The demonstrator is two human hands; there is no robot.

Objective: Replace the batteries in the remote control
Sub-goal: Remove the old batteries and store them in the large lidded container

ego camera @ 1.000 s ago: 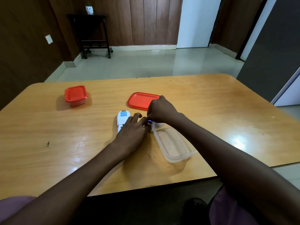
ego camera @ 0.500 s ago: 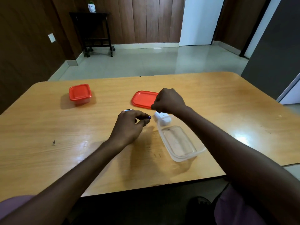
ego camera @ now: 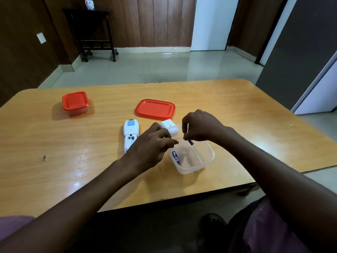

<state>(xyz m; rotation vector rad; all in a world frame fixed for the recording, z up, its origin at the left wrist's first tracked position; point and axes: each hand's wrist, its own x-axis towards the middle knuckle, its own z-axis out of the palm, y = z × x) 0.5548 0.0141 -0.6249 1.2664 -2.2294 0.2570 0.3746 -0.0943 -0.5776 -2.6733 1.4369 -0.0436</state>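
The white remote control (ego camera: 130,134) lies face down on the wooden table (ego camera: 54,161), its battery bay uncovered. Its white back cover (ego camera: 168,126) rests to the right of it, by the clear plastic container (ego camera: 205,162). One blue battery (ego camera: 176,157) lies inside the container at its left wall. My right hand (ego camera: 201,126) pinches a second blue battery (ego camera: 191,142) above the container's far edge. My left hand (ego camera: 151,145) hovers at the container's left rim, fingers loosely apart and holding nothing, and it covers the remote's lower end.
A flat red lid (ego camera: 155,109) lies behind the back cover. A small container with a red lid (ego camera: 75,103) stands at the far left of the table. The table's near edge runs just behind my forearms.
Both hands moved off the remote toward the container. The left hand let go of a blue battery, which now lies in the container. The right hand now holds a battery over it.
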